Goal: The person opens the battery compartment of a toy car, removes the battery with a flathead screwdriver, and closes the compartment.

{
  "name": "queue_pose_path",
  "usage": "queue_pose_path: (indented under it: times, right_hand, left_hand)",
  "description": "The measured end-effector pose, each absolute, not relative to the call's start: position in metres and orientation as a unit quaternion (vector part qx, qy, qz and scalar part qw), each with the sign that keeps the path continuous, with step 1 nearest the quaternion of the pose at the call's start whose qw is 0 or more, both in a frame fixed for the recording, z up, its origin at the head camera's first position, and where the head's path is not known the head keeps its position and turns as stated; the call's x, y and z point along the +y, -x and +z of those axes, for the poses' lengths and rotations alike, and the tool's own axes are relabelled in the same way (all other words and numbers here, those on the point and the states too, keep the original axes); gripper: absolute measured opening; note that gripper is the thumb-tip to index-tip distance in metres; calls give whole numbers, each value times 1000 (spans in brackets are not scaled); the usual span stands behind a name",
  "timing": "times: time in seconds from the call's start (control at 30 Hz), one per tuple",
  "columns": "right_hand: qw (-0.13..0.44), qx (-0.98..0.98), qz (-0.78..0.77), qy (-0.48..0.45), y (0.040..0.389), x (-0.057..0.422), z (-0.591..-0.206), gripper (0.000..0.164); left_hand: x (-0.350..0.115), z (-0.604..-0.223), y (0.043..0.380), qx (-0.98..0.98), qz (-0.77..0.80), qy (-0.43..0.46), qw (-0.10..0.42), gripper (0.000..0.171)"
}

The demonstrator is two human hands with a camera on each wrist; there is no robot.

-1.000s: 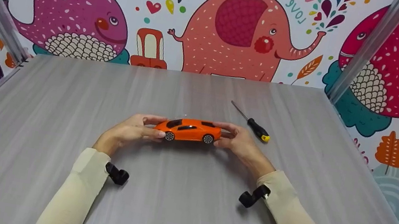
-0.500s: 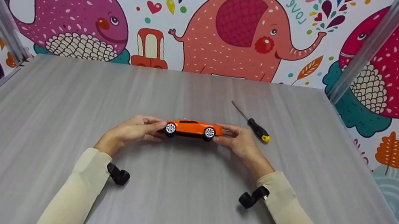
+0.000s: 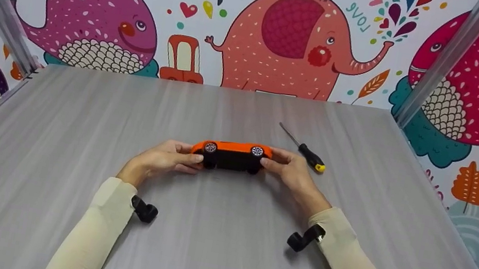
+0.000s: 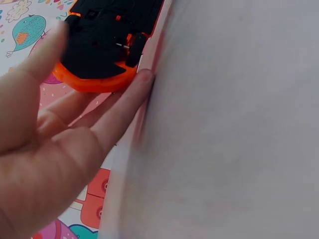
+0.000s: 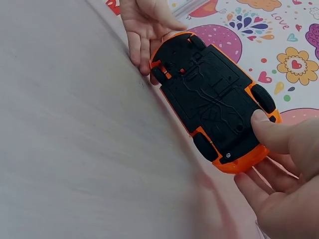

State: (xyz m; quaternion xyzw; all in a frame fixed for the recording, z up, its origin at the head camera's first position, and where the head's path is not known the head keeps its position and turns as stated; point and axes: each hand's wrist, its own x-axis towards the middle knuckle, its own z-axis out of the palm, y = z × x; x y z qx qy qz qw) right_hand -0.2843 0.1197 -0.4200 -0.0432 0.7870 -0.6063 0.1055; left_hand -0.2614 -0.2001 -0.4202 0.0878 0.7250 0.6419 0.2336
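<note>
1. Printed cartoon walls (image 3: 192,12) back a grey worktop (image 3: 219,249); we log left to right.
2. Left grip (image 3: 164,158): closed to the car's thickness, thumb on the underside, fingers behind, pinching the left end.
3. Orange toy car (image 3: 235,159): between both hands, tipped with its black underside towards us. We cannot tell whether its lower edge touches the worktop.
4. Right grip (image 3: 294,174): likewise closed, thumb on the underside near a wheel, pinching the right end.
5. Screwdriver (image 3: 309,156): lying just beyond the right hand, untouched.
6. Risks, we judge: held only by its ends, the car could twist or drop if either thumb slackens; a backward swing of the right hand could knock the screwdriver.
7. Unclear: left thumb tip blurred and car cropped in the left wrist view; roof turned away; right fingers partly hidden behind the car.
</note>
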Motion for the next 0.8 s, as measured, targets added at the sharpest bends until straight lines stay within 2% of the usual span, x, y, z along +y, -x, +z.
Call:
queue_pose_path:
  times: [0.2, 0.8]
  right_hand:
    - [115, 771, -625, 37, 285, 119, -422, 54]
    - [107, 764, -636, 31, 283, 116, -421, 45]
  left_hand:
    - [-198, -418, 260, 740, 631, -68, 221, 46]
    - [-189, -414, 257, 732, 645, -24, 219, 45]
